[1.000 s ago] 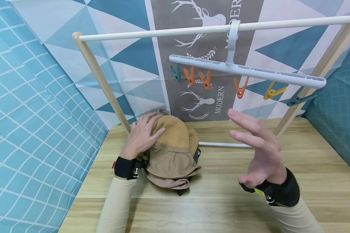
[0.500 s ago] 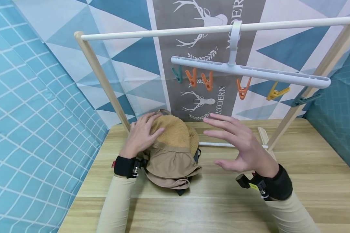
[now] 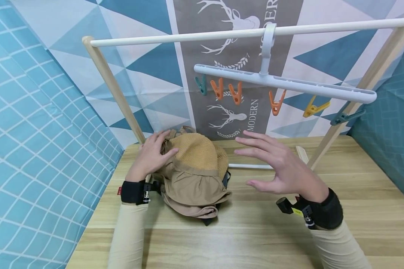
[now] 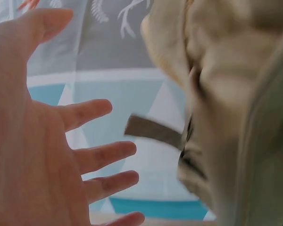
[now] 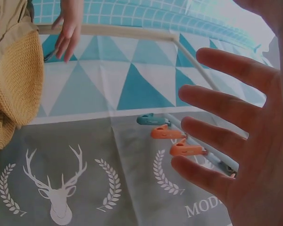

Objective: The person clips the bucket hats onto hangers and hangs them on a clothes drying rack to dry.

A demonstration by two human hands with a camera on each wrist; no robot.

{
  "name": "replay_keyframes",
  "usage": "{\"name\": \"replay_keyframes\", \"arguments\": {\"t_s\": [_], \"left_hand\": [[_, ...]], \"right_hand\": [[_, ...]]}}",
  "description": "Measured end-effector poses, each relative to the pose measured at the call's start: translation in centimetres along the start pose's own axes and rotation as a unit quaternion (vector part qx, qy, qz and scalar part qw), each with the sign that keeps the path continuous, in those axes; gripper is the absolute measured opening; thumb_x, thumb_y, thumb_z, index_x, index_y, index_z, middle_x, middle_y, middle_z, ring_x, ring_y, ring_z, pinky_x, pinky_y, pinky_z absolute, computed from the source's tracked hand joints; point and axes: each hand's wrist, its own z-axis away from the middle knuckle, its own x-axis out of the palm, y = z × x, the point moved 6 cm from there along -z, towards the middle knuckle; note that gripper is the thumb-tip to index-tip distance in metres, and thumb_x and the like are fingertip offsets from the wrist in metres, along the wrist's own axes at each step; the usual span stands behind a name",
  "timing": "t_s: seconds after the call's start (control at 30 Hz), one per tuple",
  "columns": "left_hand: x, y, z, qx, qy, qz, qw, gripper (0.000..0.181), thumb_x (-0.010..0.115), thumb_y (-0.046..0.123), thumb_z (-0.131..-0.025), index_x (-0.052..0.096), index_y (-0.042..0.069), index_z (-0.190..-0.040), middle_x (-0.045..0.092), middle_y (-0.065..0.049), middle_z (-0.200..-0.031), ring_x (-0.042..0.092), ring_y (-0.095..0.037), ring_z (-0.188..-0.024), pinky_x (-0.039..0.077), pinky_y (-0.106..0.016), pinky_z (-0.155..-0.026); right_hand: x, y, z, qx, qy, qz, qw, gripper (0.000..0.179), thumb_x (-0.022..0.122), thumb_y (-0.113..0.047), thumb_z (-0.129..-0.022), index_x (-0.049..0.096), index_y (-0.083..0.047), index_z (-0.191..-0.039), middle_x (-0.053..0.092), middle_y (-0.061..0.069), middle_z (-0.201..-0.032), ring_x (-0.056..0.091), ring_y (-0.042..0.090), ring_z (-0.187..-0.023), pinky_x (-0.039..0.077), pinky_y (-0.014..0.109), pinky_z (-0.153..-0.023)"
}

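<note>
A pile of sun hats (image 3: 196, 186) lies on the table at centre left. Its top hat has a woven straw crown (image 3: 196, 151) and a brown cloth brim, with a pinkish brim and a dark edge below. My left hand (image 3: 151, 156) is at the pile's left side, fingers spread. In the left wrist view a gap shows between that hand (image 4: 42, 155) and the brown cloth (image 4: 231, 113), where a short strap (image 4: 153, 130) sticks out. To the right of the hats my right hand (image 3: 277, 162) hovers, fingers apart, holding nothing.
Above stands a wooden rack with a white rod (image 3: 188, 37). A pale blue hanger (image 3: 289, 84) hangs from it, carrying teal, orange and yellow clips (image 3: 235, 93). Behind is a patterned backdrop (image 3: 155, 71); a lower white rod (image 3: 250, 166) runs behind the hats.
My left hand has slid left off the straw crown to the pile's side. My right hand has come left toward the hats, then stayed nearly still.
</note>
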Motion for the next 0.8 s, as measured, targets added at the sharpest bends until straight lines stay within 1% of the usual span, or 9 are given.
{"name": "replay_keyframes", "arguments": {"t_s": [0.1,0.17,0.3,0.43,0.5,0.6,0.7,0.77,0.8], "left_hand": [[-0.4,-1.0,0.1,-0.015,-0.009,0.009,0.9998,0.083,0.063,0.054,-0.112,0.032,0.017,-0.179,0.028,-0.029,-0.184,0.025,-0.056,-0.171,0.023,-0.085,-0.129],[-0.4,-1.5,0.0,-0.019,-0.019,0.008,0.9996,0.085,0.062,0.055,-0.112,0.031,0.014,-0.179,0.028,-0.031,-0.183,0.027,-0.058,-0.169,0.024,-0.084,-0.130],[0.4,-2.3,-0.2,-0.020,-0.042,0.009,0.9989,0.091,0.062,0.060,-0.110,0.028,0.012,-0.180,0.029,-0.034,-0.182,0.029,-0.059,-0.168,0.028,-0.080,-0.132],[1.5,-2.8,-0.3,-0.017,-0.061,0.026,0.9977,0.099,0.066,0.064,-0.107,0.025,0.012,-0.181,0.026,-0.036,-0.181,0.028,-0.061,-0.167,0.030,-0.080,-0.131],[1.9,-3.0,-0.4,-0.015,-0.062,0.028,0.9976,0.103,0.069,0.064,-0.104,0.023,0.014,-0.181,0.024,-0.036,-0.182,0.025,-0.061,-0.169,0.028,-0.080,-0.132],[2.2,-3.0,-0.6,-0.006,-0.048,0.018,0.9987,0.109,0.071,0.071,-0.100,0.023,0.016,-0.181,0.021,-0.034,-0.184,0.021,-0.061,-0.170,0.026,-0.083,-0.131],[2.5,-2.8,-0.9,0.002,-0.040,0.006,0.9992,0.113,0.072,0.076,-0.097,0.024,0.020,-0.182,0.018,-0.031,-0.185,0.017,-0.060,-0.172,0.026,-0.087,-0.128],[2.9,-2.7,-1.0,0.004,-0.047,0.000,0.9989,0.112,0.071,0.080,-0.096,0.027,0.021,-0.181,0.020,-0.030,-0.185,0.018,-0.059,-0.172,0.028,-0.089,-0.125],[3.2,-2.7,-1.1,0.003,-0.053,-0.002,0.9986,0.110,0.071,0.079,-0.096,0.030,0.021,-0.180,0.020,-0.030,-0.185,0.019,-0.059,-0.172,0.028,-0.090,-0.124]], "right_hand": [[-0.4,0.0,0.0,0.003,0.006,-0.003,1.0000,0.067,0.064,-0.068,-0.107,0.073,-0.015,-0.148,0.065,0.011,-0.164,0.045,0.023,-0.169,0.028,0.028,-0.140],[-0.5,0.0,0.0,0.000,0.012,-0.002,0.9999,0.068,0.062,-0.069,-0.107,0.073,-0.015,-0.147,0.066,0.011,-0.163,0.046,0.022,-0.169,0.029,0.027,-0.140],[-0.6,-0.1,0.0,-0.006,0.016,-0.001,0.9999,0.068,0.062,-0.068,-0.108,0.073,-0.014,-0.147,0.066,0.011,-0.163,0.046,0.021,-0.169,0.029,0.027,-0.140],[-0.6,0.0,0.1,-0.008,0.019,-0.001,0.9998,0.067,0.063,-0.067,-0.108,0.073,-0.014,-0.147,0.066,0.011,-0.163,0.046,0.021,-0.168,0.029,0.027,-0.139],[-0.6,0.0,0.1,-0.010,0.023,-0.001,0.9997,0.067,0.063,-0.067,-0.108,0.074,-0.013,-0.146,0.067,0.011,-0.163,0.047,0.021,-0.168,0.030,0.026,-0.139],[-0.7,0.1,0.1,-0.011,0.028,-0.004,0.9995,0.067,0.063,-0.066,-0.108,0.074,-0.011,-0.146,0.066,0.011,-0.163,0.047,0.020,-0.168,0.030,0.026,-0.139],[-0.7,0.3,0.2,-0.021,0.040,-0.009,0.9990,0.064,0.066,-0.062,-0.108,0.074,-0.010,-0.146,0.067,0.011,-0.163,0.047,0.020,-0.168,0.031,0.026,-0.139],[-0.7,0.3,0.2,-0.025,0.043,-0.010,0.9987,0.063,0.067,-0.060,-0.108,0.073,-0.010,-0.146,0.067,0.011,-0.163,0.048,0.020,-0.168,0.031,0.027,-0.139],[-0.7,0.3,0.2,-0.027,0.044,-0.010,0.9986,0.063,0.067,-0.060,-0.108,0.073,-0.010,-0.146,0.067,0.011,-0.163,0.048,0.020,-0.167,0.031,0.027,-0.139]]}}
